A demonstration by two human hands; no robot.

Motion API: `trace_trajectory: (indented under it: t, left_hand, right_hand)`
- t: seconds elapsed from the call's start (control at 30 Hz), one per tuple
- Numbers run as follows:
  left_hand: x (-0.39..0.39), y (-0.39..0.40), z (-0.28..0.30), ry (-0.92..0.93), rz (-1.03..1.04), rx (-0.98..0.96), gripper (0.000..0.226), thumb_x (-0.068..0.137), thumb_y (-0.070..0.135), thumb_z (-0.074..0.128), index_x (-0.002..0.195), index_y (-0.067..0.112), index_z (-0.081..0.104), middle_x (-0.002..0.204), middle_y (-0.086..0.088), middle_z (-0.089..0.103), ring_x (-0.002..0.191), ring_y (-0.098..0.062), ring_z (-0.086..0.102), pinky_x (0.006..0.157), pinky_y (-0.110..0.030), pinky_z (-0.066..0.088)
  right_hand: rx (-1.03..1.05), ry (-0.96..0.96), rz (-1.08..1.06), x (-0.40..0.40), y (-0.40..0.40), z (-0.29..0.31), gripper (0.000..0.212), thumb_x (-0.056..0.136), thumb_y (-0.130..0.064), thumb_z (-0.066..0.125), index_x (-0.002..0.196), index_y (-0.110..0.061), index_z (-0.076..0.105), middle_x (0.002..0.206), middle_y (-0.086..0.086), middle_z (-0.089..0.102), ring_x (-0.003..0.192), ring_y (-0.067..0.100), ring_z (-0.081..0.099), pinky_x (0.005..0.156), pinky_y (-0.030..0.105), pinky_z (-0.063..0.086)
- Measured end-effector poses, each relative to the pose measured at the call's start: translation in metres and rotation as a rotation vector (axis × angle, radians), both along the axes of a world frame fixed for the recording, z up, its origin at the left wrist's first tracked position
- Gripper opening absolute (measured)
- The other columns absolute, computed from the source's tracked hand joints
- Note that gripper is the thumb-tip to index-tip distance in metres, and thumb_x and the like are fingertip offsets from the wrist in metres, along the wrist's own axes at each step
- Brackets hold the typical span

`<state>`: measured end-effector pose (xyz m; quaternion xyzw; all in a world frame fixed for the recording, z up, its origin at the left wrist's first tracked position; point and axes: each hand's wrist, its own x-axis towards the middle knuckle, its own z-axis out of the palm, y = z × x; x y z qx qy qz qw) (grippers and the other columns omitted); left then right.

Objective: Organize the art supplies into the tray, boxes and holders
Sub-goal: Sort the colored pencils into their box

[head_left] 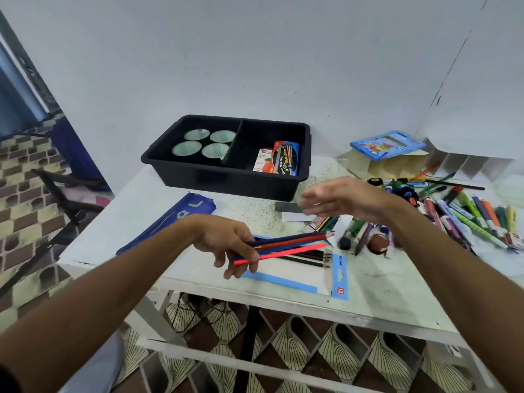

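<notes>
Left hand [226,242] gripping a bundle of pencils [286,245] above the desk [368,282], right hand [337,199] open and empty near the black tray [224,177] — best to square the tips first, then lower the bundle flat into its box.

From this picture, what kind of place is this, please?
Probably a room in a home, used as a craft corner: a worn white table against a plain wall, patterned floor tiles, and a heap of markers and pens beside a black tray.
</notes>
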<state>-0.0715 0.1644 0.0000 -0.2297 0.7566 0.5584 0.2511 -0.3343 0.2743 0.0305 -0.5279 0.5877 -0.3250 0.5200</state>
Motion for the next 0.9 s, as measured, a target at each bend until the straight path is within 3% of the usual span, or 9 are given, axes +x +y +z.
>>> trace_trajectory:
  t: [0.1,0.17,0.23,0.33,0.7,0.9]
  left_hand:
    - [-0.006,0.001,0.004,-0.08,-0.071,-0.044,0.02,0.101,0.017,0.049,0.096,0.005,0.064,0.073,-0.006,0.067,0.056,-0.015,0.063,0.043,-0.018,0.04]
    - [-0.009,0.002,0.006,-0.105,-0.094,-0.053,0.02,0.1,0.018,0.05,0.096,0.006,0.065,0.073,-0.006,0.068,0.055,-0.014,0.064,0.042,-0.017,0.038]
    - [-0.009,0.003,0.006,-0.115,-0.097,-0.058,0.019,0.1,0.019,0.052,0.096,0.006,0.066,0.072,-0.006,0.068,0.054,-0.014,0.063,0.041,-0.017,0.037]
    - [-0.004,0.003,0.003,-0.107,-0.083,-0.054,0.018,0.099,0.018,0.054,0.095,0.005,0.066,0.069,-0.005,0.066,0.052,-0.013,0.06,0.04,-0.017,0.034]
    - [0.005,0.006,-0.004,-0.055,0.0,-0.016,0.018,0.098,0.016,0.054,0.096,0.004,0.068,0.067,-0.005,0.064,0.05,-0.013,0.054,0.043,-0.017,0.033]
    - [0.009,0.003,-0.007,0.046,0.178,-0.011,0.018,0.095,0.016,0.057,0.097,0.001,0.068,0.061,-0.004,0.061,0.048,-0.011,0.05,0.045,-0.017,0.036]
  right_hand:
    - [0.152,0.399,0.362,0.041,-0.016,0.016,0.044,0.079,-0.039,0.073,0.117,-0.016,0.069,0.113,0.001,0.071,0.102,0.014,0.069,0.092,0.031,0.054]
    - [0.314,0.479,0.5,0.063,-0.026,0.01,0.034,0.083,-0.022,0.073,0.114,-0.009,0.07,0.104,0.006,0.074,0.094,0.02,0.071,0.088,0.036,0.057]
    - [0.463,0.431,0.552,0.073,-0.031,-0.004,0.028,0.085,-0.007,0.071,0.111,0.001,0.068,0.091,0.011,0.074,0.081,0.023,0.071,0.081,0.037,0.059]
    - [0.555,0.286,0.561,0.074,-0.03,-0.019,0.021,0.085,0.003,0.066,0.106,0.005,0.068,0.087,0.015,0.072,0.076,0.023,0.07,0.078,0.036,0.059]
    - [0.594,0.068,0.538,0.07,-0.022,-0.03,0.014,0.092,0.002,0.057,0.103,0.005,0.064,0.087,0.018,0.071,0.073,0.024,0.072,0.069,0.035,0.06]
    - [0.584,-0.086,0.471,0.064,-0.018,-0.03,0.025,0.094,-0.004,0.054,0.114,0.01,0.058,0.093,0.02,0.071,0.079,0.027,0.072,0.072,0.039,0.06]
